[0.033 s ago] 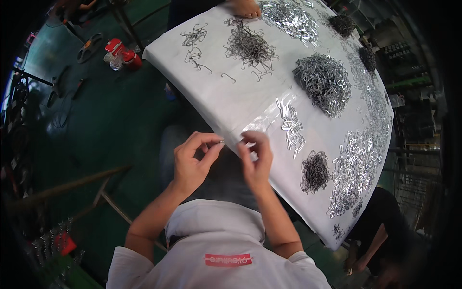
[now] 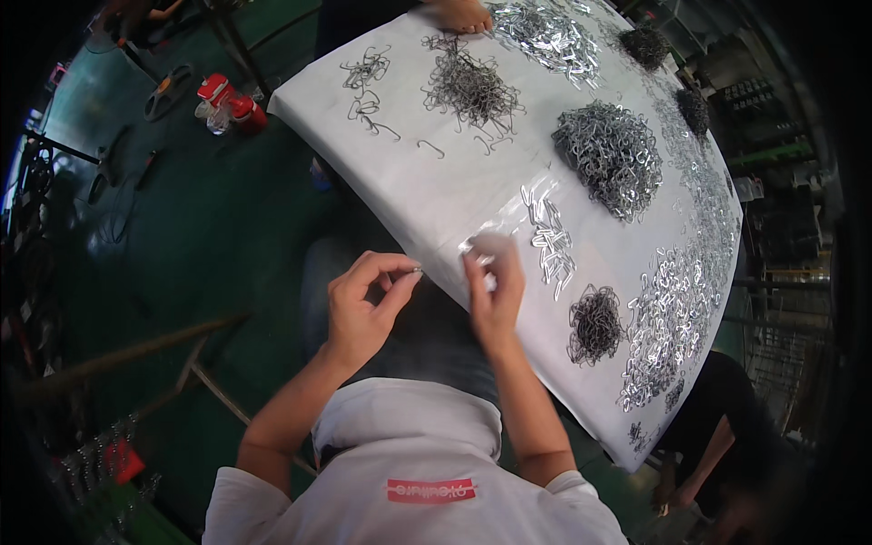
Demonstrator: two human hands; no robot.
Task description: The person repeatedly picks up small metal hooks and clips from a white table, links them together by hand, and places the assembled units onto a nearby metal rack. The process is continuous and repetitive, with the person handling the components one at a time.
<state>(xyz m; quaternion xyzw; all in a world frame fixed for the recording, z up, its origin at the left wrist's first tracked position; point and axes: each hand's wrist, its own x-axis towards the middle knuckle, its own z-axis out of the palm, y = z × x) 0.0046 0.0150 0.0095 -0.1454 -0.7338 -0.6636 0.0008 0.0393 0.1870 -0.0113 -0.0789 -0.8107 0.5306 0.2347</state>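
My left hand (image 2: 363,304) is closed in a pinch, thumb against forefinger, just off the table's near edge. A tiny metal piece (image 2: 418,270) shows at its fingertips; most of it is hidden. Smeared by motion, my right hand (image 2: 496,286) is over the table edge, apart from the left, and its blurred fingertips do not show whether they hold anything. Nearest to it lies a loose group of shiny flat metal links (image 2: 550,238). Just beyond are a small pile of dark wire hooks (image 2: 595,325) and a large heap of bent metal hooks (image 2: 610,159).
The white-covered table (image 2: 400,182) carries more piles, with thin wire hooks (image 2: 472,89) at the far left and scattered shiny pieces (image 2: 668,327) on the right. Another person's hand (image 2: 461,15) rests at the far edge. A co-worker's arm (image 2: 704,468) is lower right. Red bottles (image 2: 243,111) stand left.
My right hand has shifted a little to the right, away from the left hand. My left hand keeps its pinch in the same place.
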